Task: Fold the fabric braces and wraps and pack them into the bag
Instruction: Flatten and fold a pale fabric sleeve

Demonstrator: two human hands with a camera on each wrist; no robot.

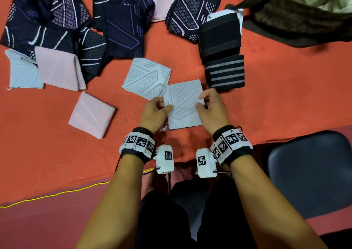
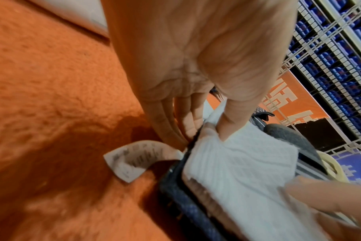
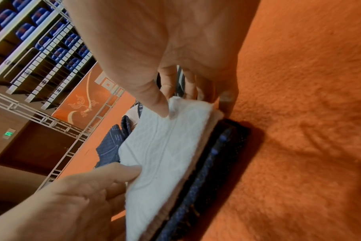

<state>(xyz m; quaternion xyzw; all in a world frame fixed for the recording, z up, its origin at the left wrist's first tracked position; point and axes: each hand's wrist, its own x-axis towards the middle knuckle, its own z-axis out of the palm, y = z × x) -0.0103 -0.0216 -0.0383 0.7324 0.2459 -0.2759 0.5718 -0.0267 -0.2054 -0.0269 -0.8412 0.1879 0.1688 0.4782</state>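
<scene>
The folded stack (image 1: pixel 183 105) — pale brace on top, dark one beneath — hangs just above the orange cloth (image 1: pixel 266 96), pinched at opposite edges by the left hand (image 1: pixel 154 111) and right hand (image 1: pixel 213 109) — a slack thumb could let layers slide apart and unfold.

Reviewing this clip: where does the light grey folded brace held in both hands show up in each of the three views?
Head: the light grey folded brace is at centre, between the left hand and right hand.
Left wrist: lower right, on top of a dark stack, with the thumb on it.
Right wrist: centre, with the thumb pressing its far end.
Shared landmark: the orange cloth under everything.
</scene>
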